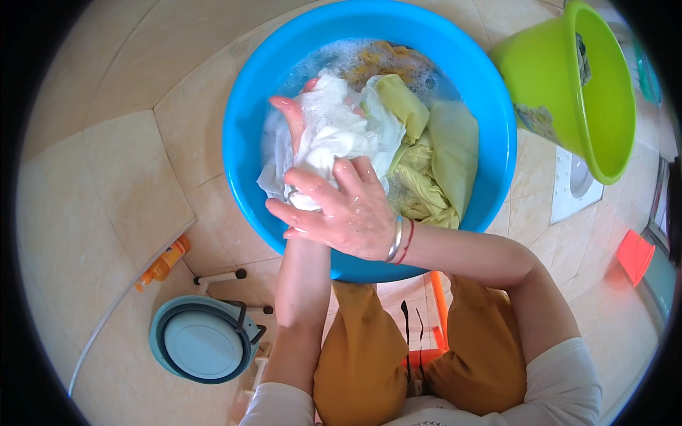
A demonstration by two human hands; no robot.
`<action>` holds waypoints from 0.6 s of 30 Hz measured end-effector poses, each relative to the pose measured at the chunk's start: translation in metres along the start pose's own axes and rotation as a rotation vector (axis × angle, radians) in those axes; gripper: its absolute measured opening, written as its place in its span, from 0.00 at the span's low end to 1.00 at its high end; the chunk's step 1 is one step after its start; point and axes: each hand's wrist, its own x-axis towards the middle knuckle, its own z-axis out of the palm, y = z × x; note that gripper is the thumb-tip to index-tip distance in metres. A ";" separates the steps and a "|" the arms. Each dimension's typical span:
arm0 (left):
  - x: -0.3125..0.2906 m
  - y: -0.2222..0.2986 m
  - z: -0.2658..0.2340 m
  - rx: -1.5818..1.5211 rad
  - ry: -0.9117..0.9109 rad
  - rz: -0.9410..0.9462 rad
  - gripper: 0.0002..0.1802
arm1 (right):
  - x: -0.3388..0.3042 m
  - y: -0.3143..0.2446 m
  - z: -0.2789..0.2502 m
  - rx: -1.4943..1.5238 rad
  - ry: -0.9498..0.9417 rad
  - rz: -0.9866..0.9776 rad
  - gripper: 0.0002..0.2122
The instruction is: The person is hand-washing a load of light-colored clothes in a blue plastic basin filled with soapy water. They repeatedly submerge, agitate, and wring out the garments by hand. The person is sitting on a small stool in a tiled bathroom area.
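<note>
A wet, soapy white cloth [334, 131] is bunched above a blue basin [241, 177] of sudsy water. My left hand [290, 121] supports it from beneath, thumb sticking out at the side and the other fingers mostly covered by fabric. Across the cloth's near end lies my right hand [348, 213], its fingers spread and pressing down close to my left wrist. Pale yellow-green fabric [451, 156] sits in the basin's right side, partly out of the water. A yellowish-brown cloth [383, 60] soaks among foam at the far side.
A lime-green bucket [611, 92] leans at the basin's right. Beyond it is a white floor fixture [574, 181], with a red-orange plastic piece [634, 257] farther right. A grey-blue folding basin [202, 341] and an orange bottle [163, 263] are at the lower left.
</note>
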 end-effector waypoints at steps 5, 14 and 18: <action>-0.006 -0.005 0.008 -0.064 -0.057 -0.050 0.27 | 0.006 0.007 0.007 -0.039 0.231 -0.076 0.09; -0.019 -0.021 0.015 0.061 0.228 0.073 0.25 | 0.018 0.036 0.008 0.212 0.314 -0.048 0.09; -0.021 -0.031 0.013 0.171 0.364 0.148 0.24 | 0.017 0.046 0.005 0.269 0.222 0.063 0.08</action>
